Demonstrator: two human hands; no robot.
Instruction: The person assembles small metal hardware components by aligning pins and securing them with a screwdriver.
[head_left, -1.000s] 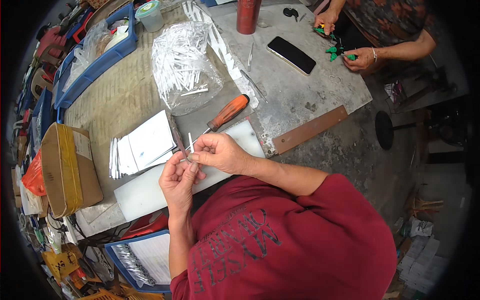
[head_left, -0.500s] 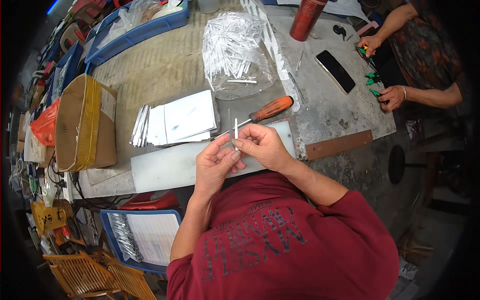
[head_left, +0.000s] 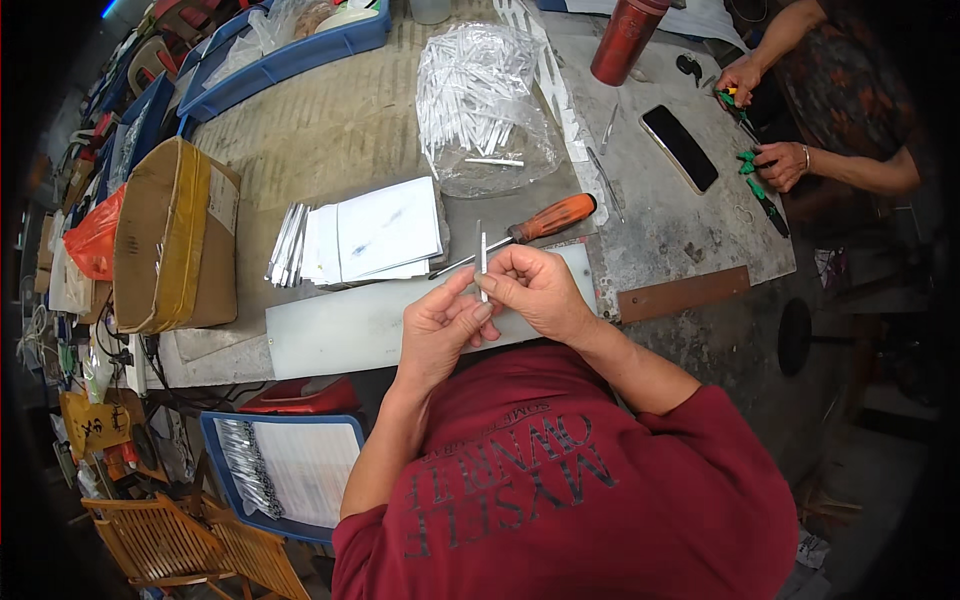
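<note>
My left hand and my right hand meet just above the pale plate at the table's near edge. Between my right thumb and fingers a narrow white strip is pinched upright. A thin grey strip lies right against it, its top end showing; its lower part is hidden by my left fingers, which are curled around it. Behind my hands lies a screwdriver with an orange and black handle. To the left of it are a stack of white sheets and several thin strips.
Farther back lies a clear bag of white strips. A cardboard box stands left, a blue tray behind it. A phone and a red tumbler are at right. Across, another person's hands hold green-handled tools.
The white and grey strips, apart before, now stand together. My hands stay nearly in place. The other person's right-side tool has shifted, and the whole view has moved slightly.
</note>
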